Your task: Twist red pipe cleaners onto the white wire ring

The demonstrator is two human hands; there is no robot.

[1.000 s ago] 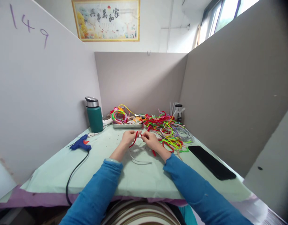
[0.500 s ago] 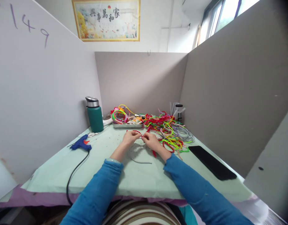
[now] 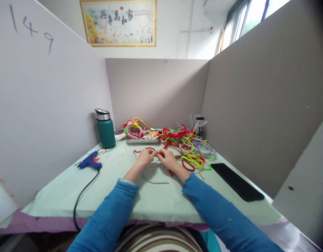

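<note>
Fingertips pinched, my left hand (image 3: 146, 156) and my right hand (image 3: 166, 158) meet above the middle of the table. A red pipe cleaner (image 3: 136, 152) runs out behind my left hand, and both hands appear to hold it; the part between the fingertips is too small to make out. Below the right wrist a red piece (image 3: 171, 173) shows, and whether it belongs to the same strand I cannot tell. A thin grey pipe cleaner (image 3: 157, 183) lies curved on the cloth beneath my hands.
A tangled heap of coloured pipe cleaners (image 3: 186, 140) lies behind my right hand. Behind them stands a metal tray (image 3: 143, 141) of small pieces. To the left are a blue glue gun (image 3: 90, 161) with its cord and a green bottle (image 3: 106, 133); a black phone-like slab (image 3: 236, 182) lies right.
Both hands have shifted slightly left and a little nearer. More of the red pipe cleaner now extends to the left behind the left hand.
</note>
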